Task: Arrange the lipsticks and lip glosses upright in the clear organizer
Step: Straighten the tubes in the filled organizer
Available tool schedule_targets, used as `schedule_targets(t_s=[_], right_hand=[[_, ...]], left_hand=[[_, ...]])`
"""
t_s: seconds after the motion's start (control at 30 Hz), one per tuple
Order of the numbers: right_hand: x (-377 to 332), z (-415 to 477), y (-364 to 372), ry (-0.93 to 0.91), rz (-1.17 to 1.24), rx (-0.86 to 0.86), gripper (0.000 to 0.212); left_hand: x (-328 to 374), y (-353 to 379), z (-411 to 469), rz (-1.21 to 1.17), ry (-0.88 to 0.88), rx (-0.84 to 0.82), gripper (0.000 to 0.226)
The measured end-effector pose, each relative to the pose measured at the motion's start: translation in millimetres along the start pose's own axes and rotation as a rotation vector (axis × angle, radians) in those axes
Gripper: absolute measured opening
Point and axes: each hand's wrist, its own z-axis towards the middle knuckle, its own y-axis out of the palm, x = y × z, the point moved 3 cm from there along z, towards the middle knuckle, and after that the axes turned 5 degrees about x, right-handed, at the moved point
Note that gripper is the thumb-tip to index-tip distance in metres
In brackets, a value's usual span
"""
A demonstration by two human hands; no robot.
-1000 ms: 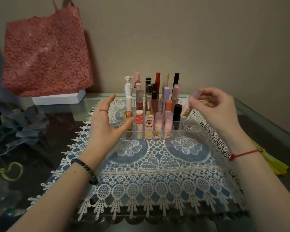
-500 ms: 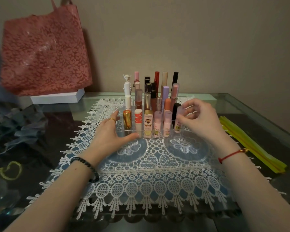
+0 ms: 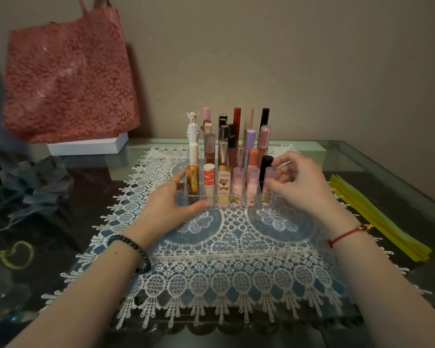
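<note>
Front-right slot of organizer (image 3: 239,208): pink tube (image 3: 268,194) upright. Right hand (image 3: 301,182) curled beside it, thumb touching — I cannot tell if it grips. Left hand (image 3: 171,204) flat, bracing organizer. Risk — pulling away could snag it, tipping 1 neighbour.

The pink-capped lip gloss (image 3: 268,187), held in the air a second ago, now stands in the organizer's (image 3: 258,207) near right slot. The right grip (image 3: 299,182) has lowered with it.
</note>
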Motion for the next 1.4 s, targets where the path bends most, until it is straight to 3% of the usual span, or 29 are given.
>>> schedule_targets(t_s=[0.2,0.5,0.83,1.03,1.4], right_hand=[[-0.9,0.2,-2.1,-0.003,-0.024,0.022,0.024],[-32.6,0.8,-15.2,-0.146,0.137,0.264,0.015],[-80.4,53.5,3.0,-0.449,-0.321,0.019,0.031],[-87.3,69.3,12.3,-0.507,-0.542,-0.079,0.036],[-84.0,67.4,15.7,-0.556,-0.593,-0.06,0.033]], left_hand=[[-1.5,0.6,1.0,0.007,-0.006,0.01,0.085],[-1.6,1.6,0.8,-0.012,0.005,0.012,0.088],[-4.2,5.3,-0.2,-0.003,-0.051,0.006,0.094],[-4.5,5.8,-0.4,-0.046,-0.07,-0.006,0.094],[-6.7,6.9,1.5,-0.056,-0.079,-0.021,0.096]])
